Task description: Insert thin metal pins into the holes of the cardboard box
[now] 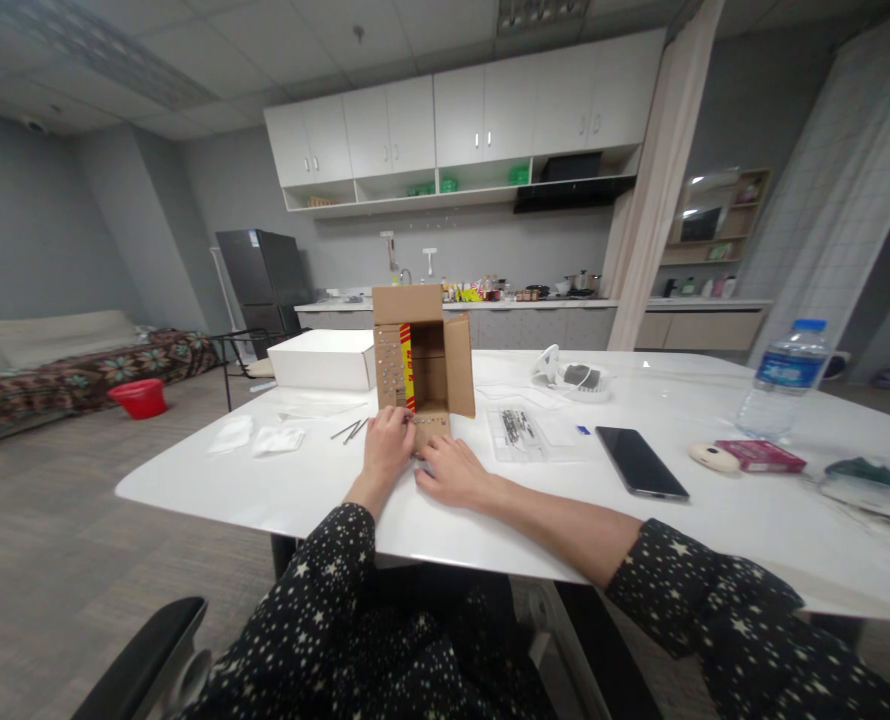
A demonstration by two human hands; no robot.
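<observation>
An open cardboard box [460, 365] stands on the white table in front of me, its opening towards me and its flaps spread. Small shiny metal pieces dot the left flap, which also has a red and yellow strip, and more dot the lower flap. My left hand [390, 442] is closed at the left edge of the lower flap, fingers bent against the cardboard. At the flap's lower right, my right hand [454, 472] has its fingers curled at the edge, its wrist low over the table. Any small piece between the fingertips is hidden.
Left of the box are a white box [321, 360], several dark thin rods [351, 430] and crumpled tissues [278, 440]. To the right lie a clear case of small metal parts [518, 430], a phone [640, 462], a pink box [761, 457] and a water bottle [786, 380].
</observation>
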